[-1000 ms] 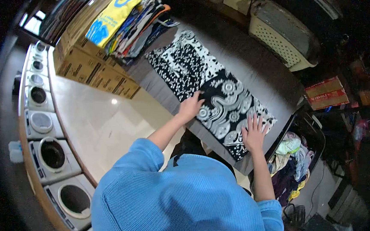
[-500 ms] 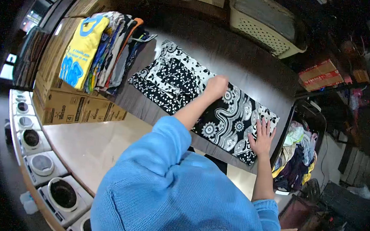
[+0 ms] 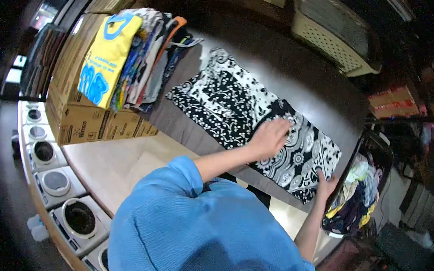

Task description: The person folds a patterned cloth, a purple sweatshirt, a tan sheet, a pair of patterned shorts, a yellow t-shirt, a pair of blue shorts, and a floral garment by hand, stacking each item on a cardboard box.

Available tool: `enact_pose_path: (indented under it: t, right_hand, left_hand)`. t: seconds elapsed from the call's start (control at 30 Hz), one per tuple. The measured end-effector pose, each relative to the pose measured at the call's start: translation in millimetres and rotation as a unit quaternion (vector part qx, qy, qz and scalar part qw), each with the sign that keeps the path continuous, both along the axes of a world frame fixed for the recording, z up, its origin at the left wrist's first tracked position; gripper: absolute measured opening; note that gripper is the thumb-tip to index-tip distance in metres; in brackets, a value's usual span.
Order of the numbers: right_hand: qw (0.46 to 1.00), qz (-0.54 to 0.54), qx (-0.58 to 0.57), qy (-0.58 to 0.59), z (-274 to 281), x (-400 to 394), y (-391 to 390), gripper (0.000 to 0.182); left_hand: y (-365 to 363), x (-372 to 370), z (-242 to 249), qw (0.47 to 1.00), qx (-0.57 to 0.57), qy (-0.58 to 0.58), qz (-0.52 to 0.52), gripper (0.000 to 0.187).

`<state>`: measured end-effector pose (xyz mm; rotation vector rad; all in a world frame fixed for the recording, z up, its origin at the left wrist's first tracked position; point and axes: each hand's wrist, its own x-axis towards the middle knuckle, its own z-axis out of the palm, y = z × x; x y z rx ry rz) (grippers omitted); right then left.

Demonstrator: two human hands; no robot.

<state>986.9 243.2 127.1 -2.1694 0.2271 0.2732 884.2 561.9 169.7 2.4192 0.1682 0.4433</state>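
A black-and-white patterned garment (image 3: 219,98) with flowers, leaves and swirls lies spread on the dark table, with a few wrinkles in its left part. My left hand (image 3: 272,138) rests flat on its middle, fingers stretched out towards the swirled part. At the garment's right end, my right hand (image 3: 326,185) has the edge between its thumb on top and fingers that are partly hidden.
A stack of folded clothes with a yellow shirt (image 3: 109,60) on top stands left on cardboard boxes (image 3: 84,126). A black basket (image 3: 387,160) of crumpled clothes is at the right. A cream basket (image 3: 334,45) stands at the back. Washing machines (image 3: 80,219) line the lower left.
My left hand has slid nearer to me and now lies flat. My right hand has gone from lying spread on the garment to gripping its right edge. The view has shifted slightly.
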Motion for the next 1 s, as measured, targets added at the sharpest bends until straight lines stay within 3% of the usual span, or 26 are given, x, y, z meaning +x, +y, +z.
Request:
enact_pose_path:
  t: [0.07,0.13,0.2,0.27,0.33,0.4,0.43,0.5,0.57,0.6,0.67,0.73,0.8,0.87,0.93,0.97,1.0]
  right_hand:
    - [0.979,-0.010,0.169,0.117,47.8,-2.9,23.8,0.061]
    - [0.974,-0.007,0.174,0.143,77.2,8.0,36.1,0.049]
    - [0.983,0.005,0.135,0.121,130.6,10.9,67.0,0.052]
    - [0.968,0.053,0.211,0.122,181.1,7.5,114.1,0.045]
    - [0.961,0.144,0.235,0.041,225.0,-4.8,181.8,0.037]
    - [0.943,0.237,0.232,0.039,249.9,-15.0,259.1,0.036]
    - [0.938,0.272,0.212,0.047,250.4,-22.6,299.2,0.037]
    - [0.895,0.378,0.235,0.014,208.4,-30.8,376.2,0.045]
    - [0.882,0.384,0.195,0.192,192.4,-41.9,443.4,0.044]
    - [0.878,0.355,0.203,0.247,164.8,-41.3,467.7,0.044]
    - [0.923,0.353,0.084,0.125,112.3,-14.6,483.5,0.049]
    - [0.904,0.392,-0.107,-0.135,77.1,19.3,460.8,0.057]
    - [0.912,0.377,-0.119,-0.111,62.6,38.3,421.1,0.062]
    - [0.880,0.431,-0.152,-0.128,61.1,39.0,375.5,0.063]
    - [0.822,0.523,-0.216,-0.071,38.4,49.7,339.4,0.066]
    - [0.792,0.538,-0.227,-0.180,0.0,54.0,317.0,0.063]
    - [0.807,0.529,-0.137,-0.226,-2.2,47.3,302.3,0.060]
  left_hand:
    - [-4.5,-28.7,-37.2,0.994,0.085,0.058,-0.031,0.059]
    - [0.2,-34.4,-37.2,0.986,0.083,0.125,-0.070,0.062]
    - [1.4,-44.5,-21.7,0.989,-0.025,0.138,-0.046,0.060]
    - [4.2,-65.2,-11.5,0.976,-0.128,0.165,-0.060,0.057]
    - [6.2,-88.4,-25.1,0.930,-0.280,0.218,-0.098,0.062]
    - [10.7,-102.9,-43.8,0.886,-0.413,0.190,-0.093,0.065]
    - [15.0,-106.0,-35.2,0.735,-0.668,0.105,-0.049,0.065]
    - [20.9,-118.1,-54.7,0.588,-0.799,0.079,0.097,0.054]
    - [31.9,-122.7,-63.8,0.365,-0.914,-0.010,0.177,0.052]
    - [44.6,-120.3,-51.9,0.305,-0.944,-0.056,0.109,0.056]
    - [53.2,-121.7,-38.7,0.300,-0.950,-0.073,0.056,0.060]
    - [50.7,-120.1,-38.6,0.282,-0.950,-0.115,0.063,0.060]
    - [48.7,-124.5,-26.4,0.307,-0.939,-0.133,0.079,0.061]
    - [42.5,-130.1,-17.5,0.287,-0.927,-0.210,0.116,0.066]
    - [33.5,-136.3,-15.3,0.357,-0.892,-0.229,0.157,0.070]
    - [29.2,-139.3,-15.1,0.394,-0.873,-0.231,0.172,0.071]
    - [20.6,-137.6,-44.0,0.428,-0.847,-0.162,0.271,0.058]
